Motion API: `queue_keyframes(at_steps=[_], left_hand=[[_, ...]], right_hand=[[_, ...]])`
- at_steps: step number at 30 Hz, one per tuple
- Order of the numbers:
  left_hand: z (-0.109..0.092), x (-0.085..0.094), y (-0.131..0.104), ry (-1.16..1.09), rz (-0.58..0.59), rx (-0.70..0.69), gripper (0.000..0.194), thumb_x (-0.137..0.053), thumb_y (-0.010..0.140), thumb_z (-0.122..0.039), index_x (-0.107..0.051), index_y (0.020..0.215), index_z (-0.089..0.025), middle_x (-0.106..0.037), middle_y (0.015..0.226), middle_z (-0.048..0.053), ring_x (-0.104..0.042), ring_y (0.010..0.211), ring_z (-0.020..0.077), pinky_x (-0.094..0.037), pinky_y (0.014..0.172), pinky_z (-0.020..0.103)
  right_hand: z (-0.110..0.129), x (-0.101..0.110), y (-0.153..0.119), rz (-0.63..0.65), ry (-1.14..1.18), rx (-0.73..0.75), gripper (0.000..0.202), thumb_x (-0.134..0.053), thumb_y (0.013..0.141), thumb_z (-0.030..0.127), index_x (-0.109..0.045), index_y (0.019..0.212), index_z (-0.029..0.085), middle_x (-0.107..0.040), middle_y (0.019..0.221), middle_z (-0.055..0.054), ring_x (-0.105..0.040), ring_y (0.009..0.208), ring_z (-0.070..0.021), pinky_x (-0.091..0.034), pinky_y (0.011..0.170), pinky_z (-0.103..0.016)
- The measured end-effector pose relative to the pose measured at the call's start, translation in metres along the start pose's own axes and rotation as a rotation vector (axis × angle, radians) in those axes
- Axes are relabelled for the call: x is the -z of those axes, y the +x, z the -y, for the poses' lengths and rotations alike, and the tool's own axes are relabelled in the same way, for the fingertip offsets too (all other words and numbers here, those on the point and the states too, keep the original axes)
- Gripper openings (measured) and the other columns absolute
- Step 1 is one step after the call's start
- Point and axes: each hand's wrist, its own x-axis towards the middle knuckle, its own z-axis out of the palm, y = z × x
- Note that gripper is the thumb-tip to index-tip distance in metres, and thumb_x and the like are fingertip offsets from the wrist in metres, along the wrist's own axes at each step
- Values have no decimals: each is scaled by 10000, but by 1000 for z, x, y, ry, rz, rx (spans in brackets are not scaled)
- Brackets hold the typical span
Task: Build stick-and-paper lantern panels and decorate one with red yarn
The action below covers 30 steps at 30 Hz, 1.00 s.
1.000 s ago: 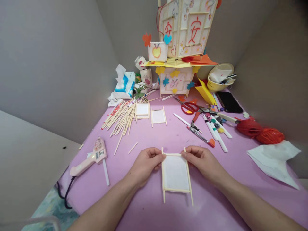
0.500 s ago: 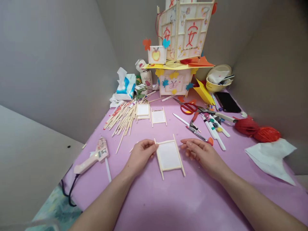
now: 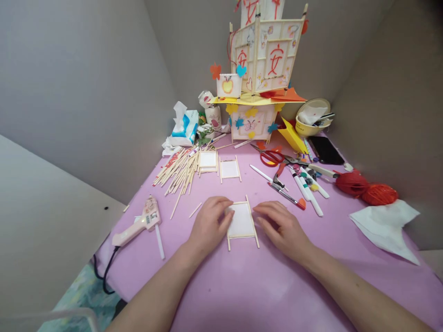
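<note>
A small stick frame with a white paper panel (image 3: 241,221) lies on the purple table between my hands. My left hand (image 3: 212,223) is over its left side, thumb and fingers apart around the upper left corner, covering part of the left stick. Just off the right stick is my right hand (image 3: 282,226), fingers spread and nothing in them. Two similar frames, one (image 3: 208,160) beside the other (image 3: 229,169), lie farther back. Left of them is a pile of thin wooden sticks (image 3: 180,170).
A pink glue gun (image 3: 140,223) lies at the left. Behind stands a decorated paper lantern tower (image 3: 254,120). Red scissors (image 3: 272,157), pliers (image 3: 279,173), markers (image 3: 311,196), a phone (image 3: 326,150), red yarn (image 3: 380,193) and white tissue (image 3: 387,228) are on the right.
My left hand has shifted right over the frame's left edge, and my right hand has come closer to its right stick. The frame is tilted less. The camera view has moved slightly.
</note>
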Motion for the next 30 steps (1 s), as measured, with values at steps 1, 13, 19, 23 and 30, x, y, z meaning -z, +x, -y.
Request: queue_keyframes(at_steps=[1,13,19,23,30], left_hand=[[-3,-2,-2,24,46,-57,218,-558,905,-230,-648,1096,-177,-665,1125,91,-591,1094,210,-489,960,385],[-11,-13,-7,350,343,-41,412,-457,962,-244,-526,1335,-84,-522,1430,150,-454,1354,277,-415,1099,466],[-15,-10,-3,350,429,18,493,-487,960,-319,-458,1403,-105,-433,1500,137,-365,1416,256,-312,1170,482],[-16,-6,-2,332,454,20,525,-509,953,-347,-446,1411,-98,-425,1506,137,-354,1423,244,-256,1193,476],[-7,-5,-3,239,398,-12,437,-454,975,-289,-474,1388,-146,-484,1471,110,-391,1400,211,-246,1183,476]], right_hand=[[1,-1,0,32,-59,72,272,-497,938,223,-615,1182,202,-638,1164,-93,-550,1108,-222,-468,957,-405],[0,-17,9,207,-426,107,477,-474,945,286,-488,1406,163,-504,1450,-96,-414,1354,-272,-386,1111,-501],[0,-18,11,220,-435,83,488,-473,947,301,-476,1413,159,-476,1474,-91,-409,1364,-278,-384,1113,-505],[-1,-17,11,218,-411,78,474,-452,953,292,-483,1403,149,-490,1461,-100,-415,1360,-276,-375,1120,-501],[-5,-13,10,151,-293,84,442,-361,978,240,-483,1394,151,-488,1457,-118,-416,1366,-232,-363,1141,-478]])
